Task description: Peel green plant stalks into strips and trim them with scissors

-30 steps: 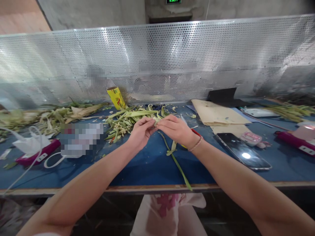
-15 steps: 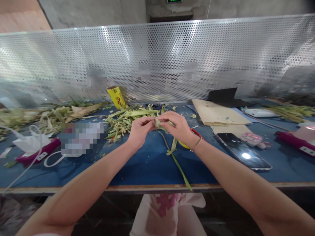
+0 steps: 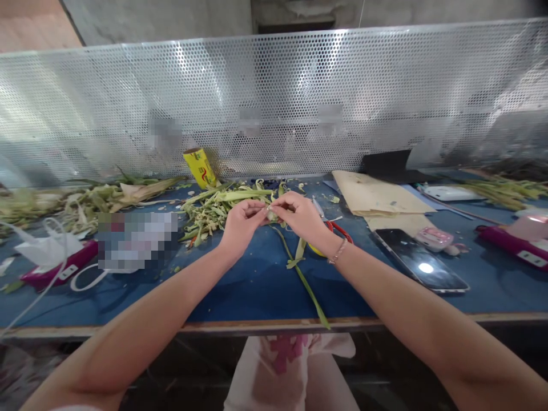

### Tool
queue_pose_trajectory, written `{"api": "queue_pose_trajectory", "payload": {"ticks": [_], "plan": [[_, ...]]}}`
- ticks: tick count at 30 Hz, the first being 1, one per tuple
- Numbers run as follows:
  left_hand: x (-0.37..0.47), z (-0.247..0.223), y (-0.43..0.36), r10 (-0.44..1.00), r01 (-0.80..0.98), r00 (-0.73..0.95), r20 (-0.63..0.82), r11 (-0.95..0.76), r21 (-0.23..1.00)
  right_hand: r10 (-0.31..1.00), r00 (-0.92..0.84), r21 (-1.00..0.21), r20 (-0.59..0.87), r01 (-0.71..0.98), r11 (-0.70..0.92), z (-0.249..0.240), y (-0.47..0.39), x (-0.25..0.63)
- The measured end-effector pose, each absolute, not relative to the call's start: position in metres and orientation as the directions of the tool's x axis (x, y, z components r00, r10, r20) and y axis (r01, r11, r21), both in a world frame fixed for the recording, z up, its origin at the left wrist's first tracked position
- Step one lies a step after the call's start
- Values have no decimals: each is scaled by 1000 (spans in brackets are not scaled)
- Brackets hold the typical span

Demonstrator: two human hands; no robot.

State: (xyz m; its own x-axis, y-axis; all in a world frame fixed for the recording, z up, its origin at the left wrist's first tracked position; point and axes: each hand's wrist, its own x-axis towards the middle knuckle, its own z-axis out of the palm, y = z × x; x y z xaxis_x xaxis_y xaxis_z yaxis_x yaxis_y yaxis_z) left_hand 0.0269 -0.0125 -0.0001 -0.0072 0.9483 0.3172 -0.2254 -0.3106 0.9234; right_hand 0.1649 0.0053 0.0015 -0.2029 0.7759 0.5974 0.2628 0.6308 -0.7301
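Observation:
A small pale green piece of plant [image 3: 272, 216], apparently husk or leaf, is pinched between the fingertips of both hands above the blue table. My left hand [image 3: 240, 228] grips it from the left with thumb and fingers together. From the other side my right hand [image 3: 303, 220] holds it in a similar pinch, its fingers partly covering the piece. Below them a long green leaf strip [image 3: 307, 283], with a short knotted bit on it, runs toward the table's front edge. Red-handled scissors [image 3: 341, 230] lie partly hidden behind my right wrist. Green strips are heaped [image 3: 209, 216] beyond my left hand.
A yellow tube [image 3: 200, 168] stands tilted behind the heap. To the right are brown paper [image 3: 381, 194], a phone [image 3: 422, 260] and a power strip [image 3: 514, 245]. On the left lie another power strip [image 3: 60, 265] and cables. A perforated metal screen [image 3: 274, 85] closes the back.
Both hands stay close together on the small plant piece, with slight finger movement. The camera view has shifted a little, and more of the scissors shows beside my right hand.

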Motion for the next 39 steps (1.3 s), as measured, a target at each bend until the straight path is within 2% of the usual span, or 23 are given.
{"api": "queue_pose_trajectory", "payload": {"ticks": [6, 9, 13, 17, 23, 33, 36, 39], "plan": [[29, 2, -13, 993, -472, 66, 99, -57, 880, 818, -111, -777, 564, 265, 572, -4, 14, 166], [28, 2, -11, 996, -498, 87, 21, 25, 867, 802, -84, -768, 591, 243, 592, -6, 15, 166], [26, 2, -8, 993, -507, 120, -22, 80, 858, 754, -85, -706, 652, 295, 644, -8, 13, 164], [25, 2, -7, 988, -519, 151, -30, 105, 849, 745, -69, -693, 664, 316, 647, -7, 10, 162], [25, 1, -8, 993, -509, 115, 26, 36, 860, 693, -105, -653, 713, 261, 711, -5, 7, 164], [26, 4, -10, 992, -464, 110, 60, -2, 886, 727, -159, -725, 668, 78, 684, -5, 7, 165], [25, 2, -9, 991, -440, 107, 87, -31, 898, 728, -161, -722, 666, 106, 684, -3, 5, 165], [24, -2, -7, 987, -401, 110, 114, -61, 914, 706, -159, -676, 690, 209, 707, -2, 5, 166]]}}
